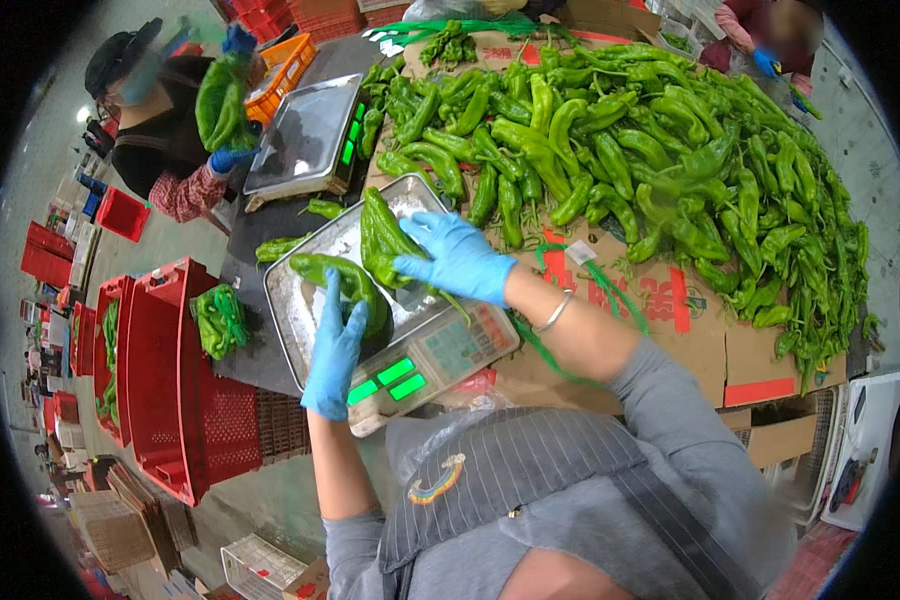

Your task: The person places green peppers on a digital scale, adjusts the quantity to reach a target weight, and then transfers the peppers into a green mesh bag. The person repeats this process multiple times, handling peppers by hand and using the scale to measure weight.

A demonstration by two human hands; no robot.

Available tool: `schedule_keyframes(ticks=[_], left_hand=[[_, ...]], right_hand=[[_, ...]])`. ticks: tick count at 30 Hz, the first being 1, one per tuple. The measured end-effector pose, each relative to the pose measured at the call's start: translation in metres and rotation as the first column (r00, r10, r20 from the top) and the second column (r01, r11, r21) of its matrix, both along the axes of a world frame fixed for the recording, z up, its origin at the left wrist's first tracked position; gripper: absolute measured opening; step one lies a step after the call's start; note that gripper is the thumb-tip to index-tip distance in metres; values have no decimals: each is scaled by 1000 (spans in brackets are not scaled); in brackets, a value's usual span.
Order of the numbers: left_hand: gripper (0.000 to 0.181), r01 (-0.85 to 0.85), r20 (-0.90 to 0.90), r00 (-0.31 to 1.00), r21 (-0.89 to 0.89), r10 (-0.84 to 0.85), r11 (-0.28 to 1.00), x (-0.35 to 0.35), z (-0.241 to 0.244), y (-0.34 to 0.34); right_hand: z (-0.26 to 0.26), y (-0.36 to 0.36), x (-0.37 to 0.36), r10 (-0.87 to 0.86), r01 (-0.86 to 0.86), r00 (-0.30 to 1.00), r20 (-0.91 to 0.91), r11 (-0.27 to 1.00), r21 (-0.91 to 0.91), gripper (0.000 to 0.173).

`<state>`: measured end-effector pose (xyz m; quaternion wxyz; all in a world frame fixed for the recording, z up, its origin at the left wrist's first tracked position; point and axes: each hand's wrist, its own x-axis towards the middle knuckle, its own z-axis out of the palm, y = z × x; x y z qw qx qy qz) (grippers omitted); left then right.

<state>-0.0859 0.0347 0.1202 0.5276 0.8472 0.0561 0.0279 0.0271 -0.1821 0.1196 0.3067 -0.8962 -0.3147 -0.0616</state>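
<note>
My left hand (336, 349), in a blue glove, has its fingers over a long green pepper (351, 283) on the left part of the weighing scale's metal pan (412, 196). A wider green pepper (381, 236) stands raised over the pan, with my gloved right hand (454, 253) gripping its right side between thumb and fingers. Its underside is hidden. The scale's green-lit display (390, 379) and keypad (461, 341) face me. Another green pepper (279, 248) lies just beyond the pan's left rim.
A large heap of green peppers (607, 150) covers the cardboard (675, 360) at right. Green net bags (626, 304) lie near my right forearm. A netted pepper bundle (220, 321) sits at the table's left edge, above red crates (172, 375). Across, a co-worker (172, 142) lifts peppers beside another scale (304, 135).
</note>
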Motion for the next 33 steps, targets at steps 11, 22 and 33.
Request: schedule_keyframes(ticks=[11, 22, 33], left_hand=[[60, 63, -6, 998, -44, -63, 997, -11, 9, -5], [60, 22, 88, 996, 101, -31, 995, -7, 11, -10], [45, -330, 190, 909, -212, 370, 920, -79, 23, 10]], right_hand=[[45, -231, 202, -322, 297, 946, 49, 793, -532, 54], [91, -19, 31, 58, -275, 880, 471, 872, 405, 47], [39, -110, -4, 6, 6, 1000, -20, 840, 542, 46]])
